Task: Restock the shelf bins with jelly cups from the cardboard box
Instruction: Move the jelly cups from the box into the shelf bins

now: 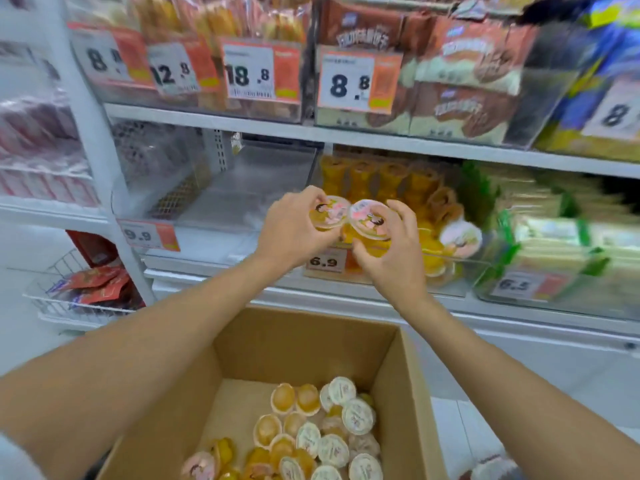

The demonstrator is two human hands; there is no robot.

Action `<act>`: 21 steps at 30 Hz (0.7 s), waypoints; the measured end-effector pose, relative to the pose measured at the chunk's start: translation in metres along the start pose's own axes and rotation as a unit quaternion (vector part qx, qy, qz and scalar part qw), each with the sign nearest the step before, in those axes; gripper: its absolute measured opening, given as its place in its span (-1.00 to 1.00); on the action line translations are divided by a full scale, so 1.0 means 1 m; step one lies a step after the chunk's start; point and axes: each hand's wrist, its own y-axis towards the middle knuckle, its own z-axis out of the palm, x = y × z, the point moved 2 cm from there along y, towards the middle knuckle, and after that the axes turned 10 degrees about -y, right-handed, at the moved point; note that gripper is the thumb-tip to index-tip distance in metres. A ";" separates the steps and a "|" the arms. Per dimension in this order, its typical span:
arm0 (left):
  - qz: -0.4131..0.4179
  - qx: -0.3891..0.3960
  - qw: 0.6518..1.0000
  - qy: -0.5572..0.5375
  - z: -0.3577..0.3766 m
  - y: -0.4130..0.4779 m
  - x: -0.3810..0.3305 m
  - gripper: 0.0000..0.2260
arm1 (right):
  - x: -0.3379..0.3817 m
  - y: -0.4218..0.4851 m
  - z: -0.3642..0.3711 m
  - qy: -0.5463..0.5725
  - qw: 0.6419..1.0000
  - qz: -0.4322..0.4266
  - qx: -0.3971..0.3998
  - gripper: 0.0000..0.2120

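One jelly cup (328,212) is pinched by its rim in the curled fingers of the left hand (294,230), and a second cup (367,221) is gripped by the right hand (391,251), whose fingers curl round it. The two lids face up and seem to meet edge to edge just in front of the shelf bin (465,277). That bin, at one o'clock of the hands, already holds upright rows at its back and a looser heap in front, so I judge the restock well begun but unfinished. At six o'clock the cardboard box (304,341) stands open with many loose cups (329,441) left on its floor. At nine o'clock of the filled bin, a neighbouring bin (249,188) shows a bare floor. A price tag (323,261) reading 6.9 hangs below the hands, above the white shelf (329,296) edge. Green packets (554,237) lie at three o'clock and a wire basket (69,289) at eight.
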 end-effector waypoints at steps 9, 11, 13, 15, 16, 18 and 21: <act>-0.049 0.133 0.961 0.238 0.053 0.117 0.031 -0.53 | -0.048 0.103 0.065 -0.065 0.983 0.143 0.093 -0.50; -0.073 0.195 0.944 0.255 0.061 0.131 0.038 -0.49 | -0.059 0.112 0.084 -0.098 0.974 0.154 0.136 -0.55; -0.097 0.243 0.932 0.251 0.068 0.143 0.047 -0.48 | -0.066 0.112 0.094 -0.154 0.960 0.156 0.174 -0.56; -0.095 0.249 0.929 0.255 0.074 0.150 0.055 -0.51 | -0.068 0.111 0.096 -0.195 0.954 0.143 0.178 -0.51; -0.087 0.227 0.937 0.253 0.075 0.152 0.057 -0.54 | -0.067 0.110 0.094 -0.210 0.954 0.130 0.171 -0.54; -0.071 0.164 0.951 0.251 0.074 0.152 0.056 -0.57 | -0.063 0.110 0.090 -0.234 0.957 0.095 0.145 -0.58; -0.063 0.125 0.939 0.313 0.069 0.147 0.054 -0.65 | -0.060 0.109 0.087 -0.204 0.967 0.099 0.114 -0.53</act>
